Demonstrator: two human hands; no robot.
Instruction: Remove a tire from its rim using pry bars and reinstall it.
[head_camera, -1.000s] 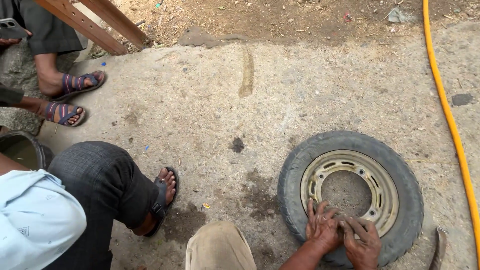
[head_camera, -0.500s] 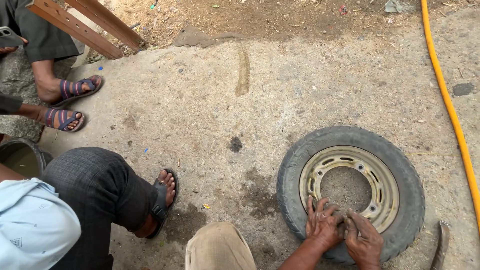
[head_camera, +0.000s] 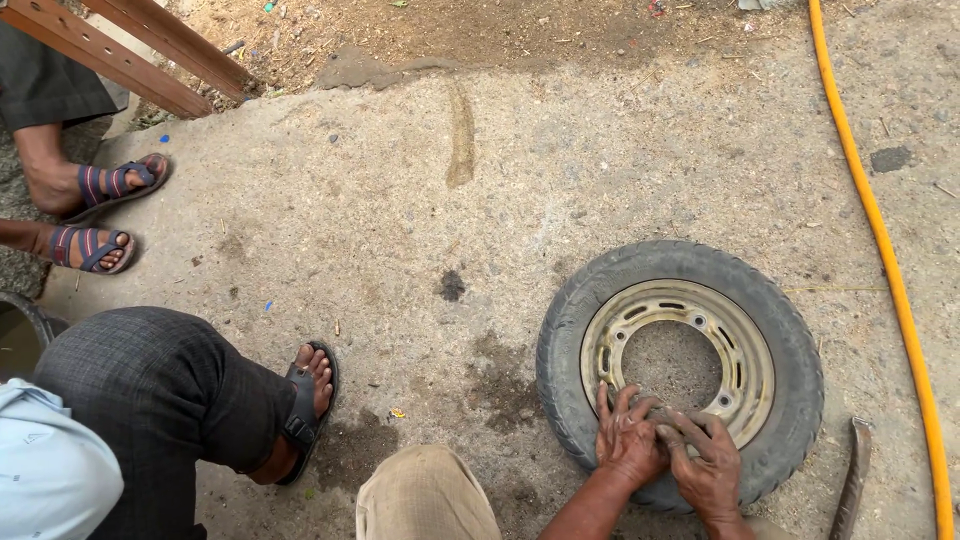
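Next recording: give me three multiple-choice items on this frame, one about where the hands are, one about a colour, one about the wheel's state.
1. Where do the left hand and right hand rest?
A. On the near side of the wheel, across rim and tyre
B. On the hose
C. On the wooden frame

2. What colour is the hose on the ground at the right?
A. Green
B. Black
C. Yellow-orange

3. How does the wheel sit?
A. Standing upright on its tread
B. Lying flat on the concrete
C. Lifted off the ground

Answers: 1 A, both hands press side by side on the metal rim at the near edge. 2 C, it runs as a yellow-orange line down the right side. 3 B, its round face points up at the camera, concrete showing through the hub hole.
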